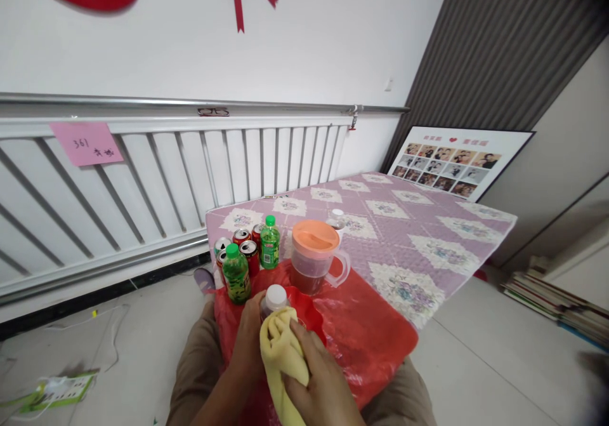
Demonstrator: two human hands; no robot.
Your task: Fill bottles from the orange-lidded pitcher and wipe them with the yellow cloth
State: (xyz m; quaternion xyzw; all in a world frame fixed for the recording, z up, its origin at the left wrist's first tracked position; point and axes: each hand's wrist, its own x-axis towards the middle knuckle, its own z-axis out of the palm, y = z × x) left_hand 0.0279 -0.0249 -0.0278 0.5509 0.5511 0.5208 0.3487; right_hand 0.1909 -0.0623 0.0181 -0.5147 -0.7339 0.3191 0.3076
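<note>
A bottle with a white cap (pixel 276 297) stands upright at the front, mostly hidden behind a yellow cloth. My left hand (pixel 250 336) is wrapped round its left side. Bunched in my right hand (pixel 318 375) is the yellow cloth (pixel 283 356), which lies against the bottle. Just behind is a clear pitcher (pixel 309 264) with an orange lid and brown liquid inside. Two green bottles, one nearer (pixel 236 277) and one farther (pixel 269 245), stand to the left among several drink cans (pixel 249 254). A red plastic sheet (pixel 366 324) lies under these things.
A purple patterned cloth (pixel 352 210) covers the table. Behind the pitcher stands another white-capped bottle (pixel 337 221). A white radiator (pixel 166 172) with a pink note (pixel 87 143) runs along the wall. A photo board (pixel 457 159) leans at the right. Cables lie on the floor at left.
</note>
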